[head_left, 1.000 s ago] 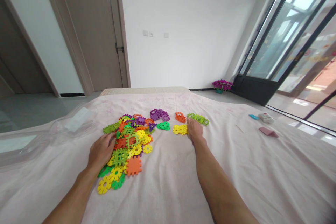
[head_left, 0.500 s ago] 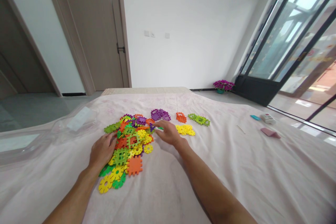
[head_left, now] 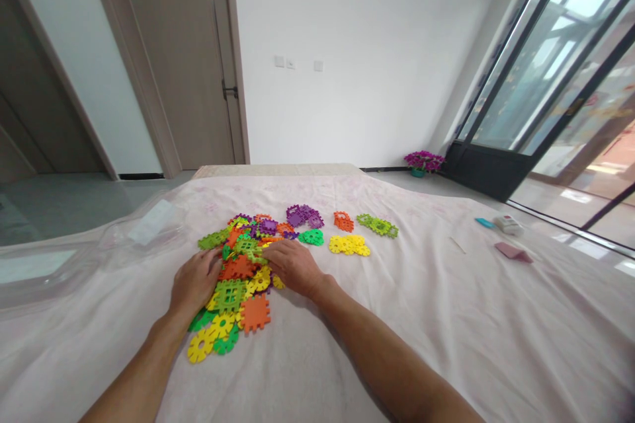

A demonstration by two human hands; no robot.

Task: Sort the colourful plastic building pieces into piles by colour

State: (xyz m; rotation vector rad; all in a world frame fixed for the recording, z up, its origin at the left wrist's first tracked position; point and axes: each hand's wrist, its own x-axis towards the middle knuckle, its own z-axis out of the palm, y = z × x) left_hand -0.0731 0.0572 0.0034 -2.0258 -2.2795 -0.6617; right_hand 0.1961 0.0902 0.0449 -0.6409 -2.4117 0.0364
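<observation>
A heap of plastic interlocking building pieces in several colours lies on the cloth, with an orange square piece [head_left: 255,314] and a yellow notched disc [head_left: 201,346] along its near side. My left hand [head_left: 196,279] rests against the heap's left edge, fingers loosely bent and apart, their tips partly hidden. At the heap's right side, my right hand [head_left: 294,267] pinches a light green square piece [head_left: 256,254], largely covered by the fingers. Sorted groups lie beyond: purple pieces [head_left: 304,216], green discs [head_left: 311,237], yellow discs [head_left: 349,245], orange pieces [head_left: 343,221] and light green pieces [head_left: 378,225].
Clear plastic containers [head_left: 106,248] with white labels stand at the left. Toward the right on the pink cloth [head_left: 417,317] are a thin stick [head_left: 457,245], a folded pink cloth [head_left: 513,252], a small white box [head_left: 508,225] and a blue item [head_left: 484,222].
My right hand has moved left and nearer, from the heap's far right edge onto its middle. The green discs it partly hid now show. My left hand has barely moved.
</observation>
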